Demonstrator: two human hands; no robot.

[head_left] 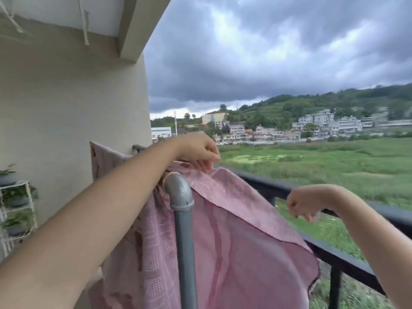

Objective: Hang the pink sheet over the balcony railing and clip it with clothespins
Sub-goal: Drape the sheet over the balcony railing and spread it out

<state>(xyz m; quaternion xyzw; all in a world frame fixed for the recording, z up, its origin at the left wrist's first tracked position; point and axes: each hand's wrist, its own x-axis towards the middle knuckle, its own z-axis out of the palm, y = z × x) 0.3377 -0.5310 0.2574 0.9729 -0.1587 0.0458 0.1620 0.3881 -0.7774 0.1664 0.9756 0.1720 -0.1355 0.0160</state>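
The pink sheet is draped over the dark balcony railing and hangs down on the near side, with a loose corner flapping at the right. A grey metal pipe with an elbow joint stands in front of the sheet. My left hand reaches over the pipe and pinches the sheet's top edge at the rail. My right hand hovers just above the railing to the right of the sheet, fingers curled in; it touches no cloth. No clothespin shows.
A beige wall closes the balcony's left end, with a white plant rack at its foot. White cords hang from the ceiling. Beyond the railing lie green fields, buildings and a cloudy sky.
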